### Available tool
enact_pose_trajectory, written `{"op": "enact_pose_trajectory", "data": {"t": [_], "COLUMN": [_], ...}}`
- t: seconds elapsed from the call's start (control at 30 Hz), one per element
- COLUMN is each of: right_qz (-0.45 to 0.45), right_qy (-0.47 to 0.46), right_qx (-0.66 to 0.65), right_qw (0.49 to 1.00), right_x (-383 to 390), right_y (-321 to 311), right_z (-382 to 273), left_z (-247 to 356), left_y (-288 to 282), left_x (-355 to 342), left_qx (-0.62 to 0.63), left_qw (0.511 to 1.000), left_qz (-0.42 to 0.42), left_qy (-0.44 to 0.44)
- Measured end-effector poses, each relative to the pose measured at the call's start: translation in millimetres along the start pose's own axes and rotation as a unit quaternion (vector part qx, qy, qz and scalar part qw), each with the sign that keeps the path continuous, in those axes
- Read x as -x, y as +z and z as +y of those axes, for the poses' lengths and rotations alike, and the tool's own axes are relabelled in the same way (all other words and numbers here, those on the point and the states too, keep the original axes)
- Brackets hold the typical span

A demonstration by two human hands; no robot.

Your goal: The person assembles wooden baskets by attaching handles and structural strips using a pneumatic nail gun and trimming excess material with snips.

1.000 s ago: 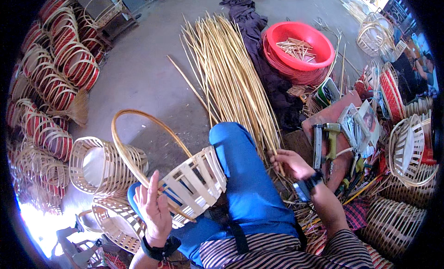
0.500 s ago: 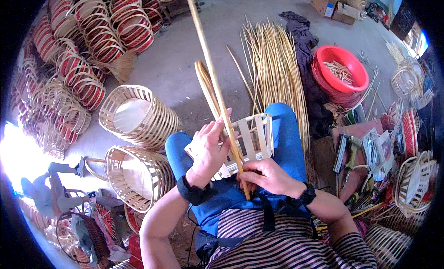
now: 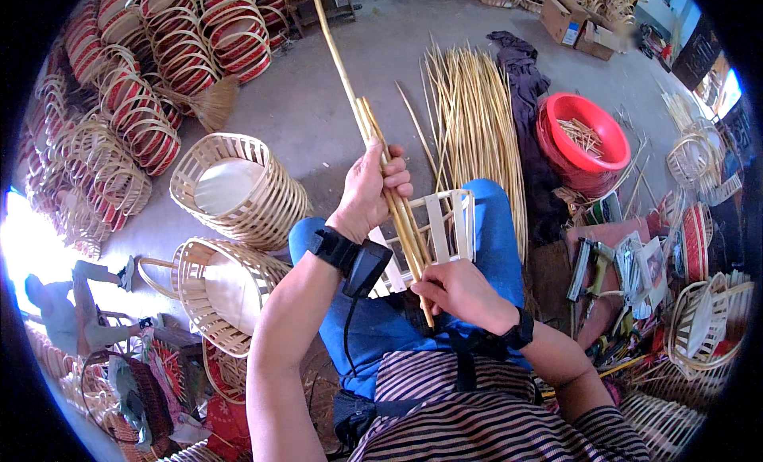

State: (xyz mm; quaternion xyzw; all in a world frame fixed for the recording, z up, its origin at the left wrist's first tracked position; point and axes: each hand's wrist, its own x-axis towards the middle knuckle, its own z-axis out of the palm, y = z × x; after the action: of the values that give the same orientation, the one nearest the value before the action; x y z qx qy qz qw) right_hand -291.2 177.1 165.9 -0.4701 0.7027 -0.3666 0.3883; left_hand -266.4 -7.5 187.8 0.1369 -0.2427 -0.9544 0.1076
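A small pale woven basket (image 3: 439,228) rests in my lap between my knees. Rising from it is a bent cane handle (image 3: 368,116), seen nearly edge-on. A long, straight cane rod (image 3: 338,58) lies along the handle and reaches far out over the floor. My left hand (image 3: 372,182) is wrapped round the rod and the handle together, midway up. Lower down, my right hand (image 3: 459,293) pinches the rod close to its near end, beside the basket rim. The fingertips of the right hand are partly hidden.
Bundled canes (image 3: 473,120) lie on the floor ahead. A red tub (image 3: 608,124) of short sticks stands to the right, near a nail gun (image 3: 598,267). Stacked baskets (image 3: 274,200) stand at left, with red-banded baskets (image 3: 167,33) behind. A seated person (image 3: 71,307) is far left.
My left hand has moved up and closed round the rod and handle, which now lie together instead of apart. My right hand keeps its pinch near the low end.
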Motion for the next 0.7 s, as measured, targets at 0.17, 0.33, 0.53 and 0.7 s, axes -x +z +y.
{"op": "enact_pose_trajectory", "data": {"t": [0.17,0.33,0.53,0.7], "right_qz": [-0.023,0.029,-0.02,0.36], "right_qy": [0.07,0.03,0.079,0.219], "right_qx": [-0.107,-0.004,-0.19,-0.073], "right_qw": [0.992,0.999,0.978,0.904], "right_x": [4,-6,28,148], "right_y": [2,10,-8,-94], "right_z": [1,-3,-7,128], "left_z": [-9,-20,-35,-25], "left_y": [11,21,42,44], "left_x": [-2,45,85,103], "left_qx": [-0.097,-0.669,-0.898,-0.903], "left_qw": [0.983,0.705,0.4,0.392], "left_qz": [0.14,0.14,0.085,0.11], "left_qy": [0.063,0.189,0.161,0.139]}}
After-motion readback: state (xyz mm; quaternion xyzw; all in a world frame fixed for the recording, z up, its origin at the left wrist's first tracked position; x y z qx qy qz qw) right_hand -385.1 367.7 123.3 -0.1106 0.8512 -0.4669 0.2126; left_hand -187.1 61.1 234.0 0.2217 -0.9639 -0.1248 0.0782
